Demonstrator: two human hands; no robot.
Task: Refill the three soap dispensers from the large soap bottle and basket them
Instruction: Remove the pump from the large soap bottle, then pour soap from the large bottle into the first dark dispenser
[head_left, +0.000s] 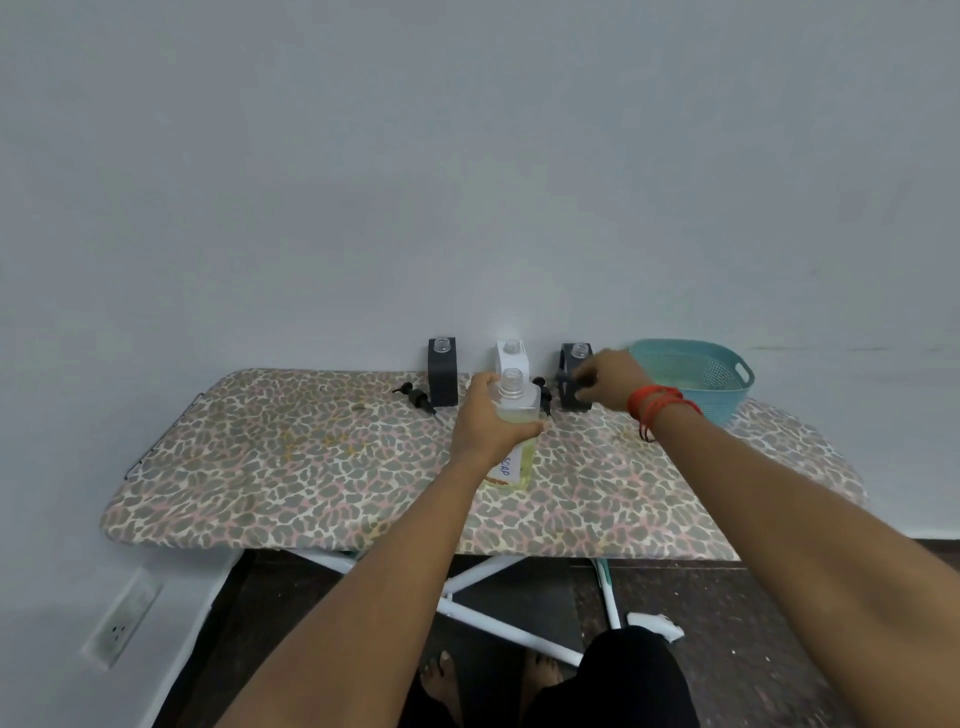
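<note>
Centre frame: the left hand (485, 415) grips the large soap bottle (515, 415) by its shoulder, upright on the ironing board (291, 467), cap off. Behind it, along the wall, stand three open dispensers: black (442, 374), white (511, 356), dark grey (571, 384). The right hand (610, 382) is at the grey one with fingers curled; what it holds cannot be told. Two pumps (418, 399) lie loose. The teal basket (696, 371) stands at right.
</note>
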